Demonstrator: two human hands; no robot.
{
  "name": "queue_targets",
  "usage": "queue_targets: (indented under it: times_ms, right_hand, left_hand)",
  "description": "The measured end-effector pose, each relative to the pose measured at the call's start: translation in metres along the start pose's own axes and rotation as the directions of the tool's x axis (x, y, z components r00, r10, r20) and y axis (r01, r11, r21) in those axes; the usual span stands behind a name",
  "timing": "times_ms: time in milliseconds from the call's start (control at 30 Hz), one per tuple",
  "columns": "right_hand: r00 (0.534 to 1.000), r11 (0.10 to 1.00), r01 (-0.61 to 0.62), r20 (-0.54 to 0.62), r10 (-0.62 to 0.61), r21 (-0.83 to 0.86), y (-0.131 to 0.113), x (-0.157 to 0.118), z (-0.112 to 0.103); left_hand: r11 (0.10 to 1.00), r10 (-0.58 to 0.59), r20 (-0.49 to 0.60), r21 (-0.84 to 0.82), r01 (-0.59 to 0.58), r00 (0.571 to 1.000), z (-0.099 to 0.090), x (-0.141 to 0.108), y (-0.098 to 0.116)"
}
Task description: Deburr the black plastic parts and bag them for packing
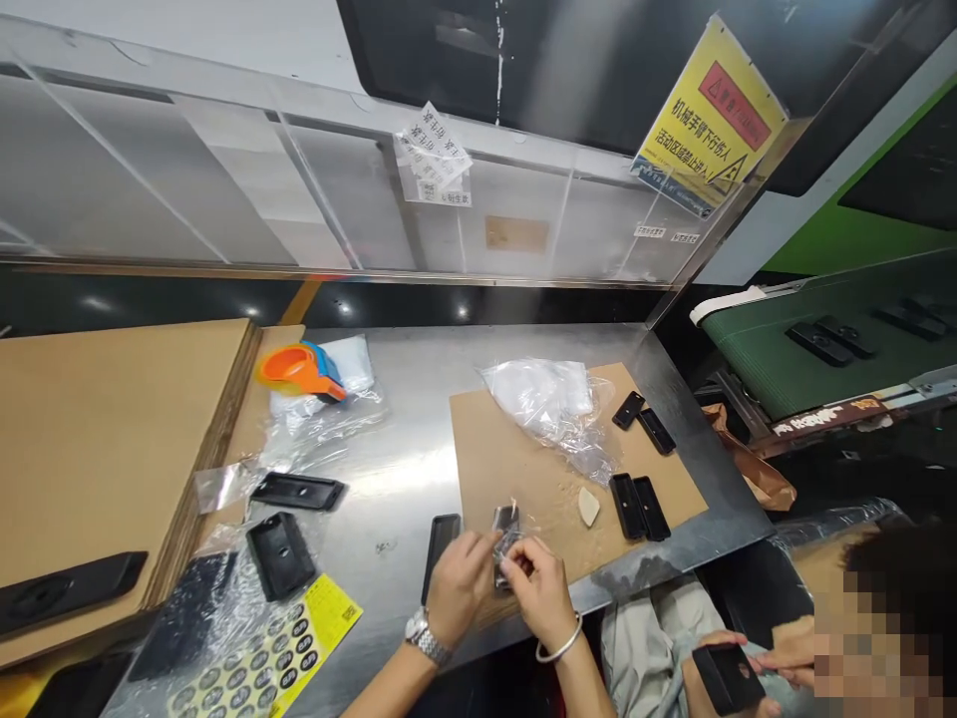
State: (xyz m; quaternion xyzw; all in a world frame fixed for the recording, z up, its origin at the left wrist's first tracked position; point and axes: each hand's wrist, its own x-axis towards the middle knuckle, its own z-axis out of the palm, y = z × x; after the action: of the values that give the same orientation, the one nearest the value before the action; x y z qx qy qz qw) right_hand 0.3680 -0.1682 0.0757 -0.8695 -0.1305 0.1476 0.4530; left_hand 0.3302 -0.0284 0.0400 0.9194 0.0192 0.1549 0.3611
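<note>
My left hand [458, 590], with a metal watch on its wrist, pinches the upper left side of a small black part wrapped in clear plastic [506, 521]. Fingers of my right hand [544, 590], a light bangle on that wrist, are closed at the lower right side of the same wrapped part. It lies over the brown cardboard sheet [485, 449] near the table's front edge. Just left of my left hand is a long black tray-shaped part [440, 543], partly hidden. A pale, rounded flat piece [588, 507] rests on the cardboard to the right.
Black parts [640, 507] and a clear bag [545, 399] lie on the cardboard. Leftward are an orange tape dispenser [299, 371], black trays [280, 556], a yellow sticker sheet [299, 638] and stacked cardboard [112, 429]. A co-worker's hands [718, 658] hold a black part beside a green conveyor [755, 339].
</note>
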Motion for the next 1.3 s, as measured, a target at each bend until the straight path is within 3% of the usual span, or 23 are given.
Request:
queue_targets:
  times_ms: [200,333,467,600,767,900,1067,1200,1300]
  right_hand:
    - [0.968,0.935,-0.245,-0.123,0.22,-0.256,0.058,0.003,0.039]
    - [0.955,0.883,-0.296,-0.116,0.272,-0.365,0.077,-0.004,0.059]
    - [0.956,0.878,-0.294,-0.121,0.268,-0.379,0.081,-0.012,0.055]
    - [0.955,0.908,-0.291,-0.14,0.26,-0.301,0.08,-0.019,0.043]
    - [0.952,0.955,-0.284,-0.142,0.271,-0.084,0.076,-0.027,0.03]
    - [0.954,0.942,-0.299,0.008,0.301,0.152,0.078,-0.032,0.019]
    - [0.913,0.858,-0.398,0.235,0.335,0.326,0.092,-0.038,0.019]
    - [0.896,0.823,-0.441,0.236,0.377,0.358,0.104,-0.036,0.022]
    - [0.898,0.833,-0.441,0.165,0.409,0.333,0.109,-0.034,0.022]
  left_hand:
    - [0.954,-0.248,-0.179,0.125,0.272,0.952,-0.003,0.007,-0.053]
    - [0.923,-0.321,-0.165,0.168,0.347,0.933,0.008,0.01,-0.058]
    - [0.892,-0.385,-0.104,0.214,0.398,0.917,0.016,0.012,-0.056]
    - [0.857,-0.453,-0.042,0.257,0.447,0.891,0.019,0.014,-0.054]
    - [0.828,-0.523,0.098,0.295,0.477,0.847,0.028,0.022,-0.048]
    - [0.837,-0.533,0.254,0.3,0.458,0.807,0.041,0.03,-0.043]
    - [0.846,-0.533,0.438,0.29,0.447,0.724,0.052,0.036,-0.044]
    - [0.887,-0.456,0.528,0.203,0.415,0.717,0.052,0.039,-0.049]
    - [0.908,-0.406,0.536,0.146,0.392,0.74,0.047,0.037,-0.052]
